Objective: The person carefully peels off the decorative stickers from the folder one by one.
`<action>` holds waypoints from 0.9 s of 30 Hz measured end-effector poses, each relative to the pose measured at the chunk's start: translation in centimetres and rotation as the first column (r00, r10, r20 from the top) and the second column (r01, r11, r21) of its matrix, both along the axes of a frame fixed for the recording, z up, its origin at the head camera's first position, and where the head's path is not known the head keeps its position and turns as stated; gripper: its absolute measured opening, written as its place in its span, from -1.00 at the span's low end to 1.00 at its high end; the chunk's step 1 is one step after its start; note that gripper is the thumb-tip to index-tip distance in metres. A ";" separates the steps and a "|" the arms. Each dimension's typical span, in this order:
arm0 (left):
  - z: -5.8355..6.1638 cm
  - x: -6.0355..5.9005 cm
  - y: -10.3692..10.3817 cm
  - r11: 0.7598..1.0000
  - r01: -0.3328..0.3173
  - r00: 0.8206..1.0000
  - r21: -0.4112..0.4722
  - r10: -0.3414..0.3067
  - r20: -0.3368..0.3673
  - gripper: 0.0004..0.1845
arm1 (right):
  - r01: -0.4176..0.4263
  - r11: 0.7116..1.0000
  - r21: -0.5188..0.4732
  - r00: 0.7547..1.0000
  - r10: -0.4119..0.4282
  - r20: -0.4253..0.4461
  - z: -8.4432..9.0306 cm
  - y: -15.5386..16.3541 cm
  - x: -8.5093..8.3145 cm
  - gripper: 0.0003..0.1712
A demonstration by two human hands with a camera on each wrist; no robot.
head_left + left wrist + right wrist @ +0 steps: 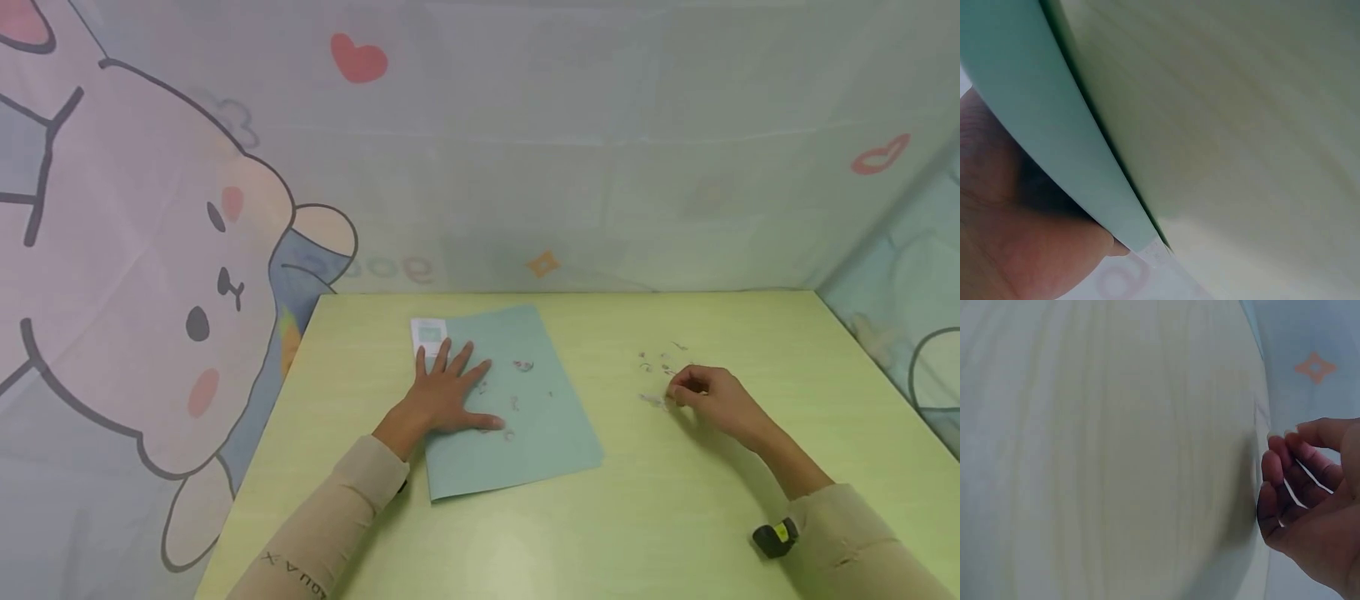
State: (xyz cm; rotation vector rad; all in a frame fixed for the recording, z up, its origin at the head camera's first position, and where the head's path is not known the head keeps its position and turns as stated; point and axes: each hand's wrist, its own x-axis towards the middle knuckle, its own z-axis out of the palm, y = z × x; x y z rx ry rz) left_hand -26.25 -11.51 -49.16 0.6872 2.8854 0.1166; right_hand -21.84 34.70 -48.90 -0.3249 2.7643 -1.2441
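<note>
A teal paper sheet (525,417) lies on the yellow-green table (675,517). My left hand (450,392) rests flat on the sheet's left part, fingers spread. A few small curved bits (522,365) lie on the sheet beside it. A small white card (428,333) sits at the sheet's far left corner. My right hand (701,392) hovers with curled fingers over a scatter of tiny pieces (656,362) on the table at right; whether it pinches one is unclear. The left wrist view shows the sheet's edge (1054,144) and my palm (1016,250). The right wrist view shows curled fingers (1285,481).
A cloth backdrop (525,167) with a cartoon bear and hearts surrounds the table on the far, left and right sides. A small black and yellow device (776,537) sits at my right wrist.
</note>
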 end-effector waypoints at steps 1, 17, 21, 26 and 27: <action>0.0 0.0 0.0 1.000 0.000 1.000 -0.002 0.000 -0.001 0.20 | 0.005 1.000 0.026 1.000 -0.004 -0.010 -0.1 0.1 0.0 -0.81; 0.1 0.0 -0.1 1.000 0.005 1.000 0.008 -0.005 -0.003 0.19 | -0.092 0.975 0.200 0.976 0.128 -0.176 -0.5 -1.9 0.7 -0.78; 0.0 0.0 -0.1 1.000 0.006 1.000 0.010 -0.006 -0.007 0.19 | -0.077 0.976 0.202 0.979 0.113 -0.172 -0.7 -1.9 0.8 -0.88; 0.1 0.0 0.0 1.000 0.005 1.000 0.008 -0.005 -0.003 0.19 | -0.057 0.981 0.184 0.983 0.088 -0.164 -1.1 -1.7 0.9 -0.92; 0.1 0.0 0.0 1.000 0.005 1.000 0.007 -0.005 -0.003 0.19 | -0.052 0.983 0.179 0.983 0.081 -0.162 -1.2 -1.7 0.9 -0.93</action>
